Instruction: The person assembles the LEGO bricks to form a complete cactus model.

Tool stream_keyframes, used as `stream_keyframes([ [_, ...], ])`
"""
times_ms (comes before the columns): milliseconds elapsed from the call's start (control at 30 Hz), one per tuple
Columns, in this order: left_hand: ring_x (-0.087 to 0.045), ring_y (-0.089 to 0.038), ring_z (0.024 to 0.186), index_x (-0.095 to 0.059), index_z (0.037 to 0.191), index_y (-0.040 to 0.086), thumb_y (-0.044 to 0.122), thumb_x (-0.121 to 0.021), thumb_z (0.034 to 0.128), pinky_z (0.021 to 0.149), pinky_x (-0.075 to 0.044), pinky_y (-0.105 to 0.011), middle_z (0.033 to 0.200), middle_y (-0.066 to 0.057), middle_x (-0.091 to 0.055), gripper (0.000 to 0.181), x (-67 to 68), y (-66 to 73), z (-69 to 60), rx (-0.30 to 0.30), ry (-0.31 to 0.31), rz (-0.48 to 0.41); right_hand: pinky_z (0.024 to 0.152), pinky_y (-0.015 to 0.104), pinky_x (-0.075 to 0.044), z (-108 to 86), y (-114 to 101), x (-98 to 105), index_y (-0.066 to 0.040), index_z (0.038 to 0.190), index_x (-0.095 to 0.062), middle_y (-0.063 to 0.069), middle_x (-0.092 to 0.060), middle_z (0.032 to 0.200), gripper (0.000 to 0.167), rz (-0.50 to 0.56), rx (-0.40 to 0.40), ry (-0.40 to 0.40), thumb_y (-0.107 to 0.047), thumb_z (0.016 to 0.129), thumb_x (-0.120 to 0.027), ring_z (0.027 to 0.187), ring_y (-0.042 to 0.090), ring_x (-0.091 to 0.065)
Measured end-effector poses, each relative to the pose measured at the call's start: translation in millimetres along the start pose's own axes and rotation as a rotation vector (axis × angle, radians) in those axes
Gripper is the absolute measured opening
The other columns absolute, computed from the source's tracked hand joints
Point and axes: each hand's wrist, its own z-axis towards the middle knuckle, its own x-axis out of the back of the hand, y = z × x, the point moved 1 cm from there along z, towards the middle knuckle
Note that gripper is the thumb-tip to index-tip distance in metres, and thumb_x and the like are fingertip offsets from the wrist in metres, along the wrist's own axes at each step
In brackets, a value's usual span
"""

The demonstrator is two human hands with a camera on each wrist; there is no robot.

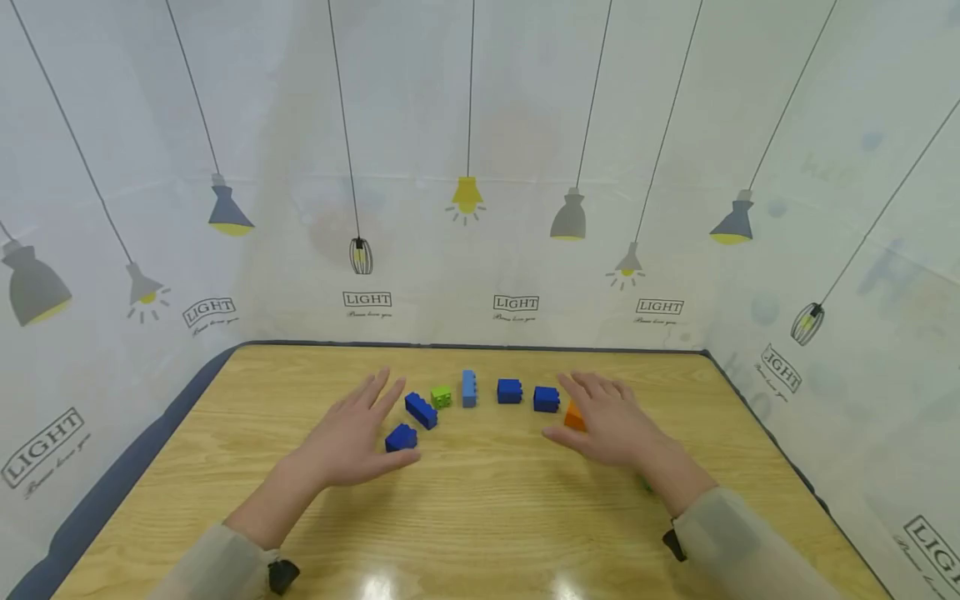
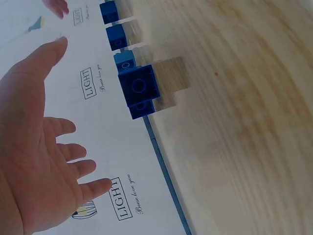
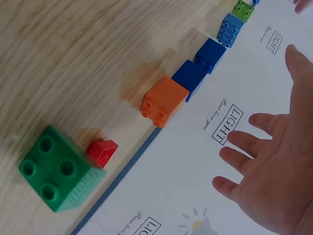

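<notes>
Head view: left hand (image 1: 348, 442) and right hand (image 1: 611, 421) are spread and gripping nothing, near either end of a curved line of separate toy building bricks (image 1: 509, 391) on the wooden table (image 1: 480, 517); setting-out is judged done, what remains cannot be told. Left wrist view: left hand empty near dark-blue bricks (image 2: 139, 85), printed backdrop (image 2: 102, 142) reading "LIGHT" (script beneath not confirmed). Right wrist view: right hand likewise empty, orange brick (image 3: 168, 98), green brick (image 3: 57, 165) and red brick (image 3: 103, 151) present, no maker's mark legible, faint "LIGHT" across the green one's side.
</notes>
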Motion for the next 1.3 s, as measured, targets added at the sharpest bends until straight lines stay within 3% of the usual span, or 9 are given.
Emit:
stream_keyframes([
  [300, -0.043, -0.052, 0.155, -0.031, 0.174, 0.012, 0.058, -0.075, 0.1006, 0.118, -0.048, -0.070, 0.173, -0.027, -0.037, 0.097, -4.0, -8.9, -0.3, 0.050, -0.074, -0.109, 0.126, 0.071, -0.036, 25.2, -9.1, -6.6, -0.007, 0.162, -0.051, 0.022, -0.056, 0.162, 0.077, 0.055, 0.009, 0.000, -0.061, 0.107, -0.063, 0.151, 0.048, -0.050],
  [600, -0.070, -0.032, 0.125, -0.048, 0.165, 0.008, 0.049, -0.076, 0.1029, 0.106, -0.061, -0.053, 0.157, -0.021, -0.056, 0.080, -14.1, -13.2, 8.1, 0.088, -0.161, -0.214, 0.120, 0.057, -0.051, 66.2, -29.8, -22.2, -0.010, 0.154, -0.062, 0.015, -0.062, 0.156, 0.062, 0.156, -0.028, -0.039, -0.052, 0.108, -0.067, 0.143, 0.037, -0.061],
  [767, -0.070, -0.025, 0.119, -0.054, 0.161, 0.009, 0.048, -0.077, 0.1028, 0.103, -0.062, -0.050, 0.150, -0.017, -0.060, 0.073, -18.5, -12.9, 12.5, 0.079, -0.171, -0.231, 0.118, 0.051, -0.054, 90.0, -44.2, -35.7, -0.012, 0.152, -0.064, 0.010, -0.065, 0.152, 0.058, 0.194, -0.024, -0.050, -0.050, 0.107, -0.069, 0.138, 0.031, -0.065],
  [933, -0.066, -0.019, 0.110, -0.059, 0.158, 0.014, 0.047, -0.075, 0.1038, 0.099, -0.061, -0.047, 0.141, -0.013, -0.064, 0.066, -21.2, -12.3, 15.6, 0.066, -0.175, -0.231, 0.118, 0.053, -0.053, 108.4, -58.5, -47.5, -0.013, 0.153, -0.064, 0.012, -0.067, 0.150, 0.054, 0.268, -0.024, -0.070, -0.044, 0.109, -0.069, 0.138, 0.032, -0.064],
  [1133, -0.061, -0.017, 0.101, -0.065, 0.153, 0.016, 0.043, -0.073, 0.1056, 0.092, -0.058, -0.045, 0.126, -0.009, -0.065, 0.055, -23.8, -13.5, 18.4, 0.041, -0.191, -0.227, 0.115, 0.053, -0.055, 124.1, -69.6, -60.5, -0.016, 0.156, -0.061, 0.015, -0.066, 0.147, 0.052, 0.330, -0.045, -0.089, -0.037, 0.110, -0.069, 0.135, 0.033, -0.065],
  [1300, -0.058, -0.017, 0.094, -0.068, 0.150, 0.015, 0.037, -0.072, 0.1070, 0.085, -0.054, -0.042, 0.118, -0.007, -0.064, 0.048, -24.9, -15.6, 19.6, 0.018, -0.197, -0.231, 0.117, 0.055, -0.053, 131.7, -75.7, -67.7, -0.019, 0.161, -0.056, 0.018, -0.062, 0.150, 0.054, 0.320, -0.054, -0.132, -0.036, 0.111, -0.067, 0.136, 0.036, -0.063],
])
